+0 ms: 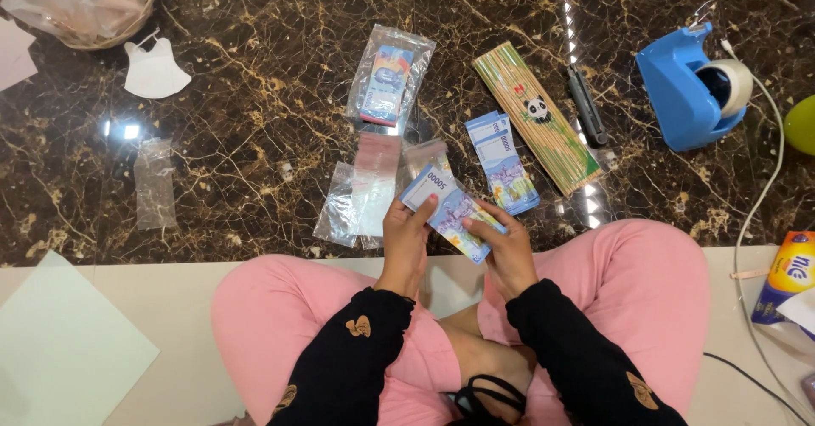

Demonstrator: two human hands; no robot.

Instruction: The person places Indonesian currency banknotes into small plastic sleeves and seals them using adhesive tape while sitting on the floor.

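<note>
A person sits cross-legged in pink trousers and black sleeves at the near edge of a dark brown marble floor [255,95] veined with gold, seen from above.

Both hands hold one small stack of blue and purple paper banknotes [450,211], lifted just above the near edge of the marble, over the person's lap. The left hand [406,239] grips the stack's left end, thumb on top and fingers curled beneath. The right hand [507,252] closes on the stack's lower right end, fingers folded around it.

Just beyond the held notes, a second stack of blue banknotes [503,163] lies flat on the marble. Beside it on the right lies a long flat pack of pale bamboo skewers with a panda picture [536,118], set at a slant, and next to that a dark slim utility knife [587,106]. Towards the far right corner stands a blue plastic tape dispenser with a roll of tape [692,86].

Left of the hands, several empty clear plastic sleeves [361,193] overlap one another near the marble's near edge. Farther back, a clear plastic bag holding a bundle of banknotes [388,82] lies near the middle. One more clear sleeve [155,182] lies well apart to the left, and a white face mask [155,70] lies near the far left corner.
</note>
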